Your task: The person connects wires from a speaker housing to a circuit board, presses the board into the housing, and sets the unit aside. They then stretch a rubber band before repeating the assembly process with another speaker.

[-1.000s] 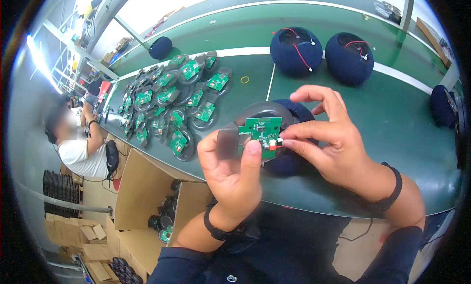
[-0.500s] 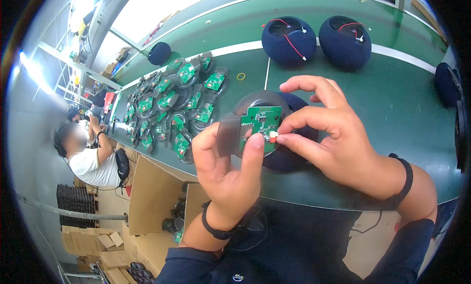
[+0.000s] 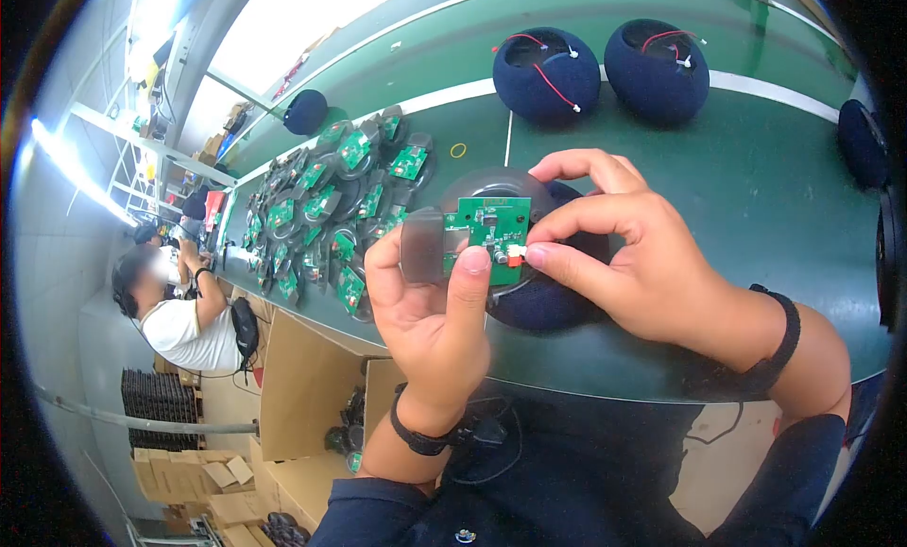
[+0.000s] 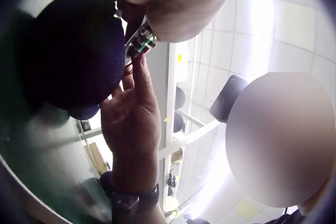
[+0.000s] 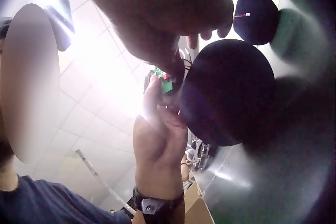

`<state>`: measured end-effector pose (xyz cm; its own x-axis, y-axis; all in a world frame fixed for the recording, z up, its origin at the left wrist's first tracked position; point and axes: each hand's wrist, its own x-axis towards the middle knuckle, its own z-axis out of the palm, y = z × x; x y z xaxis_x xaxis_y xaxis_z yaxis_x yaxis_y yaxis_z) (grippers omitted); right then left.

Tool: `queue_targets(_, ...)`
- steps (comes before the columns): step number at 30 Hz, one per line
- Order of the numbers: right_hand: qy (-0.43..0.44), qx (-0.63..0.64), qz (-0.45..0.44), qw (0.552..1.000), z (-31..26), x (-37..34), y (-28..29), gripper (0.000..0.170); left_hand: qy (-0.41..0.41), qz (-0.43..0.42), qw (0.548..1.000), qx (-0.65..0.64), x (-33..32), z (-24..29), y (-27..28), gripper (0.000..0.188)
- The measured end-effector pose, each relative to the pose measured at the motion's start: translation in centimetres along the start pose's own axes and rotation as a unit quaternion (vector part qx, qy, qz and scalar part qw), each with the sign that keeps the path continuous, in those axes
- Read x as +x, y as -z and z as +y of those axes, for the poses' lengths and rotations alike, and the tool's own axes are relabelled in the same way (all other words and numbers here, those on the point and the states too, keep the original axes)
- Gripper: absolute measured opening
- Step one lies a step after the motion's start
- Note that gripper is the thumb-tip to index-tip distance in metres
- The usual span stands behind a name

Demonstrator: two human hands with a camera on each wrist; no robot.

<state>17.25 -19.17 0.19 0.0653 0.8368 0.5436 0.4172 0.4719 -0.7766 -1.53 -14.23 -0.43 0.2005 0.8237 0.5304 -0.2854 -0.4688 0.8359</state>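
My left hand (image 3: 430, 320) grips a dark round part with a green circuit board (image 3: 493, 228), the thumb lying on the board's lower left. With thumb and index finger my right hand (image 3: 633, 254) pinches a small white connector (image 3: 517, 251) at the board's lower right edge, by a red socket. Whether it is fully seated cannot be told. Behind and below the part sits a dark blue fabric ball (image 3: 543, 306), partly hidden by the hands. The right wrist view shows the ball (image 5: 231, 92) beside the board (image 5: 167, 86).
Two blue balls (image 3: 546, 79) with red wires stand at the back. Many round parts with green boards (image 3: 351, 287) lie heaped on the green table (image 3: 756, 235) at left. An open cardboard box (image 3: 312, 386) is below the table edge. Another person (image 3: 194, 330) sits far left.
The board and both hands have shifted slightly left in the head view, which has also moved. The right fingers still pinch at the connector, and the board now faces the camera more squarely.
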Motion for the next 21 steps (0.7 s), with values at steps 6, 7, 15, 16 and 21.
queue_targets(6, -0.008, -0.034, 0.005, 0.999, -0.29, 0.04, 0.25, 0.012, -0.006, -0.020, 1.000, 0.003, 0.31, -0.06, 0.20, 0.043)
queue_targets(7, -0.005, -0.045, 0.008, 0.999, -0.27, 0.10, 0.27, 0.012, -0.006, -0.020, 1.000, 0.004, 0.42, 0.03, 0.25, 0.043)
queue_targets(15, 0.012, -0.092, 0.032, 0.995, -0.33, -0.23, 0.04, 0.009, -0.019, -0.037, 0.996, 0.082, 0.70, 0.04, 0.43, 0.044)
queue_targets(16, 0.005, -0.082, 0.038, 0.996, -0.14, -0.35, -0.19, 0.008, -0.020, -0.036, 0.996, 0.082, 0.66, 0.01, 0.35, 0.044)
queue_targets(21, -0.029, -0.046, 0.044, 0.998, -0.12, -0.39, -0.27, 0.007, -0.004, -0.007, 1.000, 0.011, 0.09, -0.14, -0.41, 0.042)
